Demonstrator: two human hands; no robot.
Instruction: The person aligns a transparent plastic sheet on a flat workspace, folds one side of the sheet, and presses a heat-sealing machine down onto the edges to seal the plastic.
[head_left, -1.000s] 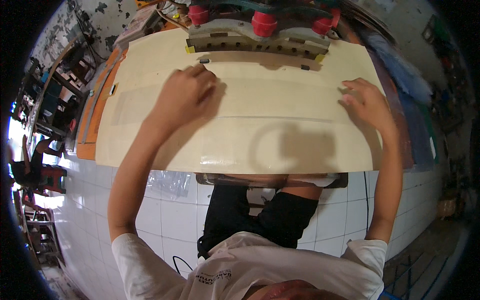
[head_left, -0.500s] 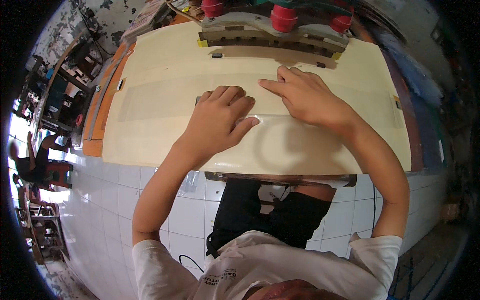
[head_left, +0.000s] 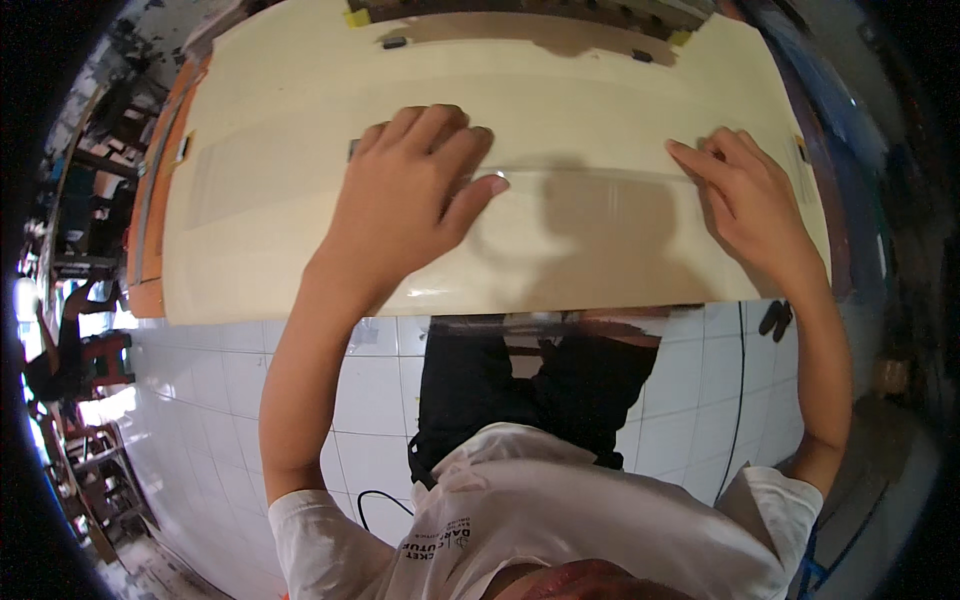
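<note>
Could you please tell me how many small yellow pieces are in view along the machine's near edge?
2: one yellow piece near its left end, another near its right. The picture's top edge cuts off the machine, so more may be hidden.

Moderate light falls on the cream sheet (head_left: 250,250) over the counter (head_left: 147,297), where a broad, soft shadow (head_left: 610,220) reaches toward the near edge and small glare (head_left: 430,291) shines close by. Past the left edge, highlights burn white; beyond the right, dim blur. Fisheye curvature bends everything into black rims.
</note>
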